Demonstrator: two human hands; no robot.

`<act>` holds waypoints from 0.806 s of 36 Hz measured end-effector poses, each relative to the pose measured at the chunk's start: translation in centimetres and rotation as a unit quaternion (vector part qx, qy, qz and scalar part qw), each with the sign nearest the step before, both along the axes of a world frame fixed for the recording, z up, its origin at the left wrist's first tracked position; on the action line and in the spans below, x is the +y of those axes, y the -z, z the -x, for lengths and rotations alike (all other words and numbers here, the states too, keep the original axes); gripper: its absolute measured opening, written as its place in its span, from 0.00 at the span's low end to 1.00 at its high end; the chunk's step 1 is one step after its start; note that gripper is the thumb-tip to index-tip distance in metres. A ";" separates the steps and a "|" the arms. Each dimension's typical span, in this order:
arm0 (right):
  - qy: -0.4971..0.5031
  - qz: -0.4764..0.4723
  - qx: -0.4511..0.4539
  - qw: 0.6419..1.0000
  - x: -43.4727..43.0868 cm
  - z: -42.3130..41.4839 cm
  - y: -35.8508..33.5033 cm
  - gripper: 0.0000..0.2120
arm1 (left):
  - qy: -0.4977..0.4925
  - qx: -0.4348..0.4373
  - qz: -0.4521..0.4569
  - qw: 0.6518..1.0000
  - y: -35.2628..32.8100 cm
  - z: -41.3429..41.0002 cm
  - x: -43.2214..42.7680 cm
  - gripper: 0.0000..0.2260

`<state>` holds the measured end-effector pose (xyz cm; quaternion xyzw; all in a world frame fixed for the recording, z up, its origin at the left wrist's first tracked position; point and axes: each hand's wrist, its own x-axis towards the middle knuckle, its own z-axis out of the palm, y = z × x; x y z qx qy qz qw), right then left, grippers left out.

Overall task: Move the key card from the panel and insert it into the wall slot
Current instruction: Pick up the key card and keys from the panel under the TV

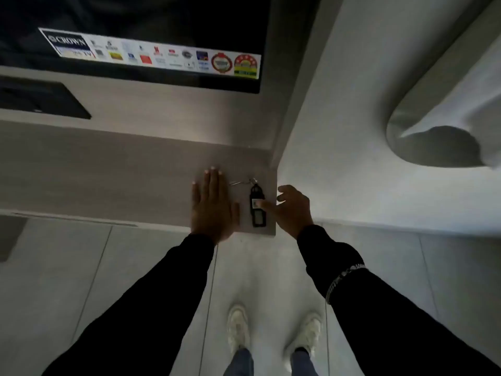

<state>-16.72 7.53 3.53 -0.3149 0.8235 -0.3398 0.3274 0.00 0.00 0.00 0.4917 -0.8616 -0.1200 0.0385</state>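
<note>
left hand lies flat, fingers together, on the panel; right hand, fingers apart, touches the black key card, lying lengthwise toward the wall, ring end away.

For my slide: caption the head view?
Right hand touches the key card on the panel; left hand lies flat.

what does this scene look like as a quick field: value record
surface: grey panel below a wall TV
key card: dark tag on a metal ring, lying flat near the panel's right end
left hand: flat, palm down on the panel, left of the tag
right hand: open, a fingertip on the tag, no grasp yet
wall slot: not in view
floor: pale tiles, white shoes
</note>
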 end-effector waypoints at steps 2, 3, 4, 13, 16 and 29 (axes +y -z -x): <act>0.009 0.000 -0.002 1.000 -0.7 -0.2 -0.1 0.27 | -0.018 -0.002 -0.010 1.000 -0.2 0.2 -0.4 0.36; 0.007 -0.005 0.001 1.000 -0.8 -0.3 -0.1 0.26 | -0.016 -0.006 -0.008 1.000 -0.1 0.2 -0.4 0.36; 0.006 -0.010 0.006 1.000 -0.9 -0.2 0.3 0.26 | -0.017 -0.008 -0.001 1.000 -0.1 0.2 -0.4 0.36; 0.032 -0.053 0.005 0.998 -0.6 1.2 0.3 0.14 | -0.011 -0.014 0.006 1.000 0.3 0.3 -0.5 0.36; 0.064 -0.046 -0.037 0.996 0.2 1.1 -0.1 0.09 | -0.009 -0.013 0.007 1.000 0.2 0.3 -0.5 0.36; 0.127 -0.022 -0.140 0.982 1.4 0.5 -0.1 0.05 | 0.029 -0.025 0.004 0.999 -0.3 0.0 0.0 0.36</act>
